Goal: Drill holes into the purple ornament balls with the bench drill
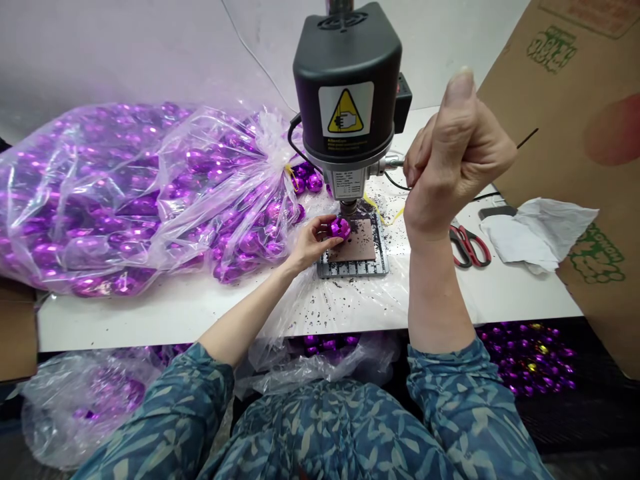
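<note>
My left hand (316, 243) pinches a shiny purple ball (340, 228) between thumb and fingers. The ball is under the chuck (349, 207) of a black bench drill press (347, 73); whether the bit touches it I cannot make out. Below lies a brown board (361, 247) on the press's grey slotted base (353, 269), strewn with dark shavings. Raised at the press's right side, my right hand (445, 147) is closed around its feed lever (394, 162), whose grip is mostly hidden by the fingers.
A clear bag (150, 193) full of purple balls fills the table's left. Red-black scissors (470, 247), crumpled white paper (533, 230) and a large cardboard box (590, 167) are on the right. More purple balls (530, 360) sit below the table edge, and another plastic bag (90, 407) at lower left.
</note>
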Available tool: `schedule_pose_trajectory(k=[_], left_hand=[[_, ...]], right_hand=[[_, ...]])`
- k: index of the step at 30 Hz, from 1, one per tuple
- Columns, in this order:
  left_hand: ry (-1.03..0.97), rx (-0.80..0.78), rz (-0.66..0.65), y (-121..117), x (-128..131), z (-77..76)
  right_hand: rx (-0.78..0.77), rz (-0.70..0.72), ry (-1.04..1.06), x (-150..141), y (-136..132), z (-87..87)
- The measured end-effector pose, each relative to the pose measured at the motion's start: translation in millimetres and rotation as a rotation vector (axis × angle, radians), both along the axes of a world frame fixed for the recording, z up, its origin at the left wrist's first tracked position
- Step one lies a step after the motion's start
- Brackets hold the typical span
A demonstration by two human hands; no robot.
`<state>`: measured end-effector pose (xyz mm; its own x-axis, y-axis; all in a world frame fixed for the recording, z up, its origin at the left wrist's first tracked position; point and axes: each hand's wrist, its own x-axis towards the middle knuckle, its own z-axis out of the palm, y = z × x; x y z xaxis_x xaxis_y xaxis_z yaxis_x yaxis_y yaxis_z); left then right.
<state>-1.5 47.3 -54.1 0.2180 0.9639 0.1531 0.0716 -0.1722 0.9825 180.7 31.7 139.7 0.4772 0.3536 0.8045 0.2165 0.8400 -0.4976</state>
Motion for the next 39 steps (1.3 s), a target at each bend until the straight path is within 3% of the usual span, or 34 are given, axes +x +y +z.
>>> schedule_pose_trajectory(k=[6, 10, 13, 18, 28, 39], left_hand=[[0.057, 0.067, 0.012, 1.6, 10.8, -7.8], [0.21, 0.192, 0.029, -1.9, 16.2, -5.2], [0.288, 0.244, 0.064, -7.3, 24.0, -2.0], [0.294, 0.186, 0.15, -15.2, 39.7, -2.9], [0.222, 0.166, 0.194, -16.0, 46.4, -3.4], [0.178, 0.134, 0.17, -19.6, 46.6, -0.4]], right_hand=[[0.043, 0.04, 0.022, -0.8, -1.0, -0.3], [-0.016, 0.006, 0.015, -0.8, -2.4, -0.5], [0.027, 0.033, 0.028, -1.1, -2.8, -0.9], [-0.003, -0.002, 0.017, -0.9, -2.2, -1.7], [0.063, 0.095, 0.041, 1.2, -5.1, -8.9], [0.117, 0.006, 0.08, 4.3, -4.5, -37.3]])
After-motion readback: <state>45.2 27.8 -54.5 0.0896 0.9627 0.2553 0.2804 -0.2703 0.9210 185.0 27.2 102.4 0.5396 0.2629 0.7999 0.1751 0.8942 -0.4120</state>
